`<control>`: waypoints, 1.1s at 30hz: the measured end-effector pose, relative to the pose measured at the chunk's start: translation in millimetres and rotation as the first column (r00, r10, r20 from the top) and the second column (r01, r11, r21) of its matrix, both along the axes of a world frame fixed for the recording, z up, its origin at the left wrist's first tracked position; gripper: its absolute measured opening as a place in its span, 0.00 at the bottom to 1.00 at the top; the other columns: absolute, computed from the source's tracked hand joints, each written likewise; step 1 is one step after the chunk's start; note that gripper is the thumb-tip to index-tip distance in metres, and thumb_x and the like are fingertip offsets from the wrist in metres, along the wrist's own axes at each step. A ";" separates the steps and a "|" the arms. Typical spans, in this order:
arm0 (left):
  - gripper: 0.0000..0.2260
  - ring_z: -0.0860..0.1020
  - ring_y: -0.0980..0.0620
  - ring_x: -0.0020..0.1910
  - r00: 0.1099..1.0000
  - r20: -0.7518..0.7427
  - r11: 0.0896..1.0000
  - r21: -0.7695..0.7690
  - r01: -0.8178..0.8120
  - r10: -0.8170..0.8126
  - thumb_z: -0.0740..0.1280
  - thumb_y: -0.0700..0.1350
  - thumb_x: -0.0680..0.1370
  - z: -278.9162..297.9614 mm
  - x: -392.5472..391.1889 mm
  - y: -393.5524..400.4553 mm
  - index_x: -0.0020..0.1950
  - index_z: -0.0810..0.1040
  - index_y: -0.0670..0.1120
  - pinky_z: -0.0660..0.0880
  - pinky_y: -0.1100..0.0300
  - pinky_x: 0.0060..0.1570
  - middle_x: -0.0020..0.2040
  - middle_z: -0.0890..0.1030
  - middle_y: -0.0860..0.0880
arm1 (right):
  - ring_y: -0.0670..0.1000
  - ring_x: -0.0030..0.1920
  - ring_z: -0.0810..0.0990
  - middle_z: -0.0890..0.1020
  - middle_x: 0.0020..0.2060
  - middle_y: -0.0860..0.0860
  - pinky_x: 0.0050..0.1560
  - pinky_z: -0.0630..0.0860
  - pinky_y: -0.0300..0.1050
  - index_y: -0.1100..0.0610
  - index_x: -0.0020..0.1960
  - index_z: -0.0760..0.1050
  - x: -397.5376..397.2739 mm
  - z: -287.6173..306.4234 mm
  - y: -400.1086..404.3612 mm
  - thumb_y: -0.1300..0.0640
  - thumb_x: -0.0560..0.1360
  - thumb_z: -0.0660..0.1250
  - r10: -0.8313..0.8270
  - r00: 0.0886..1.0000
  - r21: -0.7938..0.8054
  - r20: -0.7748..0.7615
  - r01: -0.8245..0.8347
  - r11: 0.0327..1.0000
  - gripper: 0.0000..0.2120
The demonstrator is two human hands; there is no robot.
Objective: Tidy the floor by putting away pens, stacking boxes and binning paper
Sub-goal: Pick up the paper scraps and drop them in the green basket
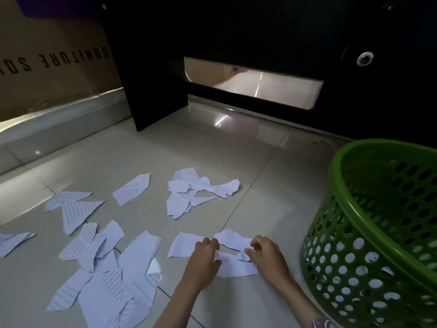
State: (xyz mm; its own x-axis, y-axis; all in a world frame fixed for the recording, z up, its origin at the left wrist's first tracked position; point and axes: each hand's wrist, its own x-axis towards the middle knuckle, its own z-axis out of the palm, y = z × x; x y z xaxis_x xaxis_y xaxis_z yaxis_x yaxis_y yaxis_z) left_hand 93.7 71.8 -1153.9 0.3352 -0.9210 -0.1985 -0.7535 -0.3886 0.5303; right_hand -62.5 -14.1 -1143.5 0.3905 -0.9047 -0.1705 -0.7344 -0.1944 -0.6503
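Torn pieces of white lined paper lie scattered over the pale tiled floor. A small cluster of scraps (pixel 233 240) lies right in front of me. My left hand (pixel 204 259) rests on that cluster with curled fingers touching a scrap (pixel 183 243). My right hand (pixel 264 253) pinches a small scrap (pixel 243 256) at its edge. More paper lies in a pile at lower left (pixel 111 275) and in a group farther off (pixel 196 192). A green perforated bin (pixel 369 233) stands at the right, with white paper showing through its holes.
A black cabinet or desk (pixel 236 43) stands ahead with a low gap showing bright floor behind. A large cardboard box (pixel 47 60) leans at the far left behind a grey skirting ledge. Single paper pieces (pixel 131 189) lie on the tiles at centre left.
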 end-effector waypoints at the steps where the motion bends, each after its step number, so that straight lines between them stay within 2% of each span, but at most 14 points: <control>1: 0.14 0.69 0.49 0.60 0.999 0.043 1.000 0.008 0.027 -0.027 0.64 0.44 0.77 -2.9 0.1 -1.9 0.62 0.70 0.46 0.72 0.56 0.59 0.63 0.72 0.48 | 0.49 0.43 0.74 0.75 0.43 0.49 0.41 0.68 0.40 0.55 0.46 0.72 2.3 -3.1 1.6 0.52 0.74 0.67 -0.022 0.999 -0.003 -0.045 0.022 1.000 0.08; 4: 0.16 0.68 0.48 0.61 0.980 0.158 0.992 0.045 0.118 -0.124 0.65 0.45 0.76 -10.4 -1.4 -8.4 0.63 0.69 0.47 0.70 0.57 0.59 0.64 0.71 0.49 | 0.51 0.50 0.76 0.77 0.48 0.51 0.41 0.66 0.40 0.55 0.48 0.71 10.3 -14.8 7.4 0.47 0.74 0.66 -0.039 0.988 -0.053 -0.148 0.032 0.998 0.12; 7: 0.19 0.67 0.47 0.62 0.949 0.226 0.974 0.094 0.204 -0.221 0.66 0.46 0.75 -14.6 -5.2 -13.5 0.64 0.67 0.46 0.68 0.57 0.59 0.66 0.70 0.48 | 0.53 0.56 0.74 0.77 0.53 0.53 0.50 0.71 0.42 0.58 0.54 0.71 18.0 -23.5 9.9 0.51 0.75 0.66 -0.045 0.983 -0.091 -0.180 0.029 0.995 0.13; 12: 0.22 0.65 0.47 0.62 0.914 0.280 0.954 0.141 0.264 -0.294 0.68 0.44 0.74 -21.0 -6.8 -19.1 0.65 0.66 0.45 0.64 0.57 0.59 0.66 0.67 0.47 | 0.55 0.50 0.78 0.80 0.49 0.56 0.46 0.73 0.43 0.60 0.51 0.71 28.8 -26.3 9.9 0.64 0.73 0.64 -0.147 0.986 -0.002 -0.078 0.147 0.989 0.07; 16: 0.23 0.65 0.45 0.62 0.896 0.289 0.938 0.186 0.292 -0.336 0.69 0.42 0.72 -21.7 -8.0 -25.9 0.65 0.65 0.43 0.63 0.55 0.57 0.65 0.68 0.45 | 0.55 0.46 0.79 0.81 0.44 0.55 0.42 0.71 0.40 0.61 0.50 0.74 30.2 -24.3 6.5 0.62 0.72 0.66 -0.168 0.984 0.092 -0.054 0.173 0.981 0.07; 19: 0.23 0.65 0.44 0.62 0.903 0.262 0.933 0.215 0.290 -0.341 0.69 0.41 0.72 -22.5 -8.5 -30.0 0.65 0.65 0.43 0.63 0.55 0.59 0.64 0.69 0.44 | 0.50 0.37 0.76 0.78 0.31 0.48 0.31 0.68 0.30 0.58 0.38 0.76 22.9 -19.4 3.6 0.65 0.67 0.70 -0.145 0.989 0.191 0.042 0.135 0.972 0.05; 21: 0.22 0.65 0.44 0.62 0.904 0.251 0.928 0.237 0.289 -0.346 0.69 0.42 0.72 -21.9 -7.4 -32.2 0.64 0.67 0.42 0.63 0.55 0.58 0.63 0.70 0.43 | 0.46 0.31 0.74 0.75 0.25 0.44 0.27 0.66 0.27 0.54 0.29 0.75 17.0 -13.6 2.0 0.68 0.64 0.72 -0.159 0.977 0.277 0.143 0.115 0.954 0.12; 22: 0.22 0.65 0.44 0.63 0.904 0.246 0.925 0.244 0.290 -0.349 0.69 0.42 0.73 -21.5 -6.8 -33.0 0.64 0.68 0.42 0.63 0.55 0.58 0.62 0.71 0.42 | 0.44 0.30 0.73 0.75 0.24 0.43 0.28 0.66 0.27 0.54 0.27 0.75 14.8 -10.2 -0.2 0.69 0.63 0.72 -0.173 0.965 0.320 0.197 0.103 0.942 0.14; 24: 0.21 0.66 0.44 0.63 0.903 0.237 0.920 0.253 0.299 -0.359 0.69 0.42 0.73 -21.4 -6.0 -34.0 0.64 0.70 0.43 0.62 0.55 0.58 0.61 0.72 0.43 | 0.46 0.31 0.73 0.75 0.25 0.45 0.34 0.68 0.34 0.55 0.26 0.75 14.7 -5.4 -7.6 0.70 0.64 0.73 -0.189 0.934 0.369 0.302 0.069 0.927 0.15; 26: 0.19 0.67 0.44 0.62 0.906 0.230 0.921 0.249 0.300 -0.357 0.69 0.42 0.73 -22.5 -5.8 -33.9 0.63 0.72 0.43 0.63 0.56 0.57 0.60 0.73 0.43 | 0.50 0.35 0.72 0.74 0.29 0.50 0.38 0.68 0.40 0.56 0.26 0.72 19.9 -2.8 -17.6 0.70 0.64 0.73 -0.173 0.924 0.315 0.341 0.061 0.947 0.15; 29: 0.15 0.69 0.44 0.60 0.910 0.236 0.930 0.228 0.289 -0.341 0.68 0.41 0.74 -22.0 -5.3 -30.8 0.60 0.74 0.42 0.64 0.56 0.54 0.58 0.76 0.43 | 0.54 0.46 0.75 0.76 0.38 0.56 0.48 0.68 0.44 0.54 0.25 0.68 33.5 -8.4 -30.2 0.70 0.63 0.72 -0.076 0.972 0.090 0.222 0.057 0.994 0.18; 31: 0.12 0.70 0.44 0.58 0.900 0.266 0.932 0.211 0.294 -0.344 0.65 0.42 0.76 -23.1 -5.3 -25.8 0.59 0.74 0.42 0.64 0.55 0.53 0.57 0.76 0.42 | 0.56 0.52 0.74 0.78 0.44 0.57 0.52 0.68 0.43 0.54 0.28 0.70 42.6 -16.6 -33.2 0.67 0.66 0.70 0.015 1.000 0.003 0.009 -0.015 1.000 0.14; 33: 0.11 0.69 0.44 0.56 0.900 0.278 0.938 0.195 0.288 -0.334 0.61 0.42 0.78 -21.1 -3.8 -17.6 0.60 0.73 0.42 0.64 0.55 0.54 0.57 0.75 0.42 | 0.55 0.57 0.71 0.78 0.50 0.57 0.55 0.66 0.42 0.53 0.34 0.71 47.3 -20.8 -32.1 0.65 0.70 0.65 0.101 0.976 -0.039 -0.193 -0.111 0.993 0.11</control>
State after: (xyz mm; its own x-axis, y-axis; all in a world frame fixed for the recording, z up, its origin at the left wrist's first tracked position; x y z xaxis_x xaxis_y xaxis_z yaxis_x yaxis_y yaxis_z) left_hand 89.9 54.2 -1175.0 0.1012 -0.9567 -0.2727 -0.9633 -0.1627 0.2134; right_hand -15.3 -46.2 -1164.3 0.4494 -0.8690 -0.2070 -0.8172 -0.3064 -0.4881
